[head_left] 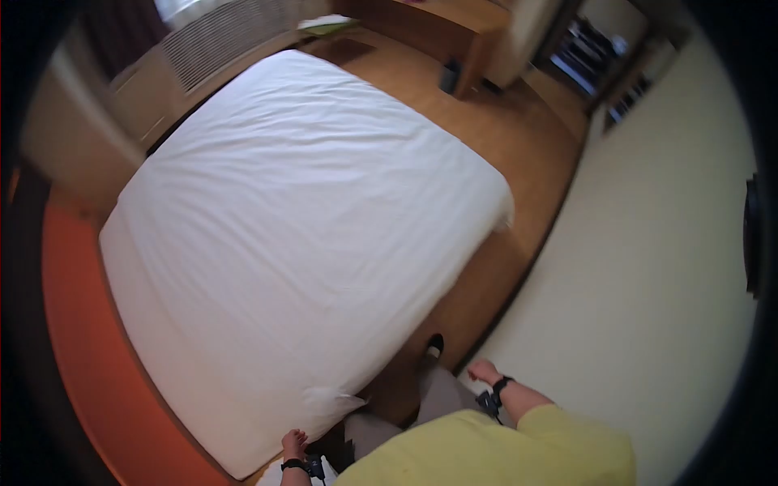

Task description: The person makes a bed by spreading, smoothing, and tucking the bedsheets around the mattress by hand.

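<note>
A bed with a wrinkled white sheet (316, 202) fills the middle and left of the view. My left hand (295, 442) is at the bottom, beside the bed's near corner, with its fingers curled; whether it holds anything is too small to tell. On the other side of my body, my right hand (484, 372) hangs near the pale wall, its fingers bent and their grip unclear. Each wrist wears a black strap with a small device. White cloth (328, 470) shows just below my left hand, partly hidden by it.
An orange headboard (89, 340) runs along the bed's left side. The wooden floor (519, 146) passes between bed and pale wall (632, 243). A wooden desk (421, 28) and a dark bin (449, 74) stand at the far end. My shoe (435, 346) is beside the bed.
</note>
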Available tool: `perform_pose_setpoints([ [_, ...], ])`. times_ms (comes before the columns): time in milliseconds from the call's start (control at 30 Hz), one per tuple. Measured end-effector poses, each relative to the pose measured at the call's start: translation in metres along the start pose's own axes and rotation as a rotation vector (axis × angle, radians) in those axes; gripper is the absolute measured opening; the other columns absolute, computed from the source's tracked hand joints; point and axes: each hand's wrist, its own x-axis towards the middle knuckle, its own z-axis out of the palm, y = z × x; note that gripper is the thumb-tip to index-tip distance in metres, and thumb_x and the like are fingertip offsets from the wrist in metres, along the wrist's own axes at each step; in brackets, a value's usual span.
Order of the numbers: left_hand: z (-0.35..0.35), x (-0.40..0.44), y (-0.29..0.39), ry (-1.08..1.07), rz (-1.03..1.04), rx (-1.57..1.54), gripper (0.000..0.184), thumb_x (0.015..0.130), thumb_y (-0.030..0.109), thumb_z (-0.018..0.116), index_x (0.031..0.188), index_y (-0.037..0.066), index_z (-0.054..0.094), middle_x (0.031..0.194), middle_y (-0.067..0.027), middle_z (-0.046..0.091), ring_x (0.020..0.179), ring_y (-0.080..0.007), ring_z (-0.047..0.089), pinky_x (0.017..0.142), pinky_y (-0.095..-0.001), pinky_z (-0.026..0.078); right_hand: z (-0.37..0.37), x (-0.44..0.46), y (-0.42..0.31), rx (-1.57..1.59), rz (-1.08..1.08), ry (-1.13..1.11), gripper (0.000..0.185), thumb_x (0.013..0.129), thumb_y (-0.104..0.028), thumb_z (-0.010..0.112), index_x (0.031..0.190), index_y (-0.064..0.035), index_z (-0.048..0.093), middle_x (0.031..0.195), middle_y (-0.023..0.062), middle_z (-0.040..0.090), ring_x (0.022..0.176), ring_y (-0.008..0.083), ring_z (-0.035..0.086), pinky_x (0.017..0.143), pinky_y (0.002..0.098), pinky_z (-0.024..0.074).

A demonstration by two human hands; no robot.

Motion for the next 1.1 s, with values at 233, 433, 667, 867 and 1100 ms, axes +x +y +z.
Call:
perform_pose_setpoints([
  [233,0.177,-0.103,0.075,-0.216,0.039,0.318,0.025,0.079,0.022,0.047,0.098,0.008,0.052,0.085,-0.0054,0.059,0.076,-0.0175,0.056,0.066,-0.0331,0.042,-0.119,0.016,0.072,0.889,0.154,0.232,0.017,0.071,-0.013,0.050,0.065,0.0012,0.057,0.058,0.0104,0.057,0.048,0.0196,0.056,0.044,0.0300,0.0441],
  [433,0.305,-0.177,0.171,-0.236,0.313,0.538,0.027,0.076,0.021,0.047,0.099,0.007,0.053,0.088,-0.0059,0.059,0.081,-0.0175,0.057,0.071,-0.0338,0.042,-0.174,0.007,0.093,1.104,0.281,0.252,0.017,0.073,-0.016,0.050,0.070,-0.0006,0.057,0.062,0.0089,0.058,0.048,0.0171,0.055,0.043,0.0279,0.0425],
  [667,0.372,-0.188,0.226,-0.291,0.366,0.629,0.024,0.075,0.024,0.052,0.092,0.007,0.055,0.083,-0.0039,0.060,0.078,-0.0159,0.057,0.066,-0.0316,0.042,-0.180,-0.010,0.099,1.094,0.266,0.134,0.027,0.079,-0.021,0.041,0.062,-0.0039,0.052,0.060,0.0101,0.058,0.049,0.0156,0.054,0.042,0.0278,0.0410],
  [867,0.355,-0.166,0.214,-0.258,0.296,0.599,0.017,0.074,0.022,0.054,0.085,0.008,0.057,0.077,-0.0032,0.060,0.068,-0.0142,0.058,0.053,-0.0295,0.043,-0.221,-0.039,0.105,1.050,0.377,0.139,0.022,0.076,-0.019,0.042,0.057,-0.0069,0.043,0.068,0.0152,0.059,0.055,0.0221,0.058,0.044,0.0303,0.0440],
  [1100,0.339,-0.163,0.193,-0.100,0.035,0.579,0.018,0.072,0.022,0.053,0.072,0.005,0.059,0.071,-0.0050,0.062,0.060,-0.0169,0.059,0.049,-0.0330,0.045,-0.368,-0.070,0.096,0.870,0.312,0.011,0.018,0.081,-0.017,0.040,0.094,-0.0048,0.043,0.074,0.0169,0.058,0.057,0.0238,0.058,0.047,0.0342,0.0460],
])
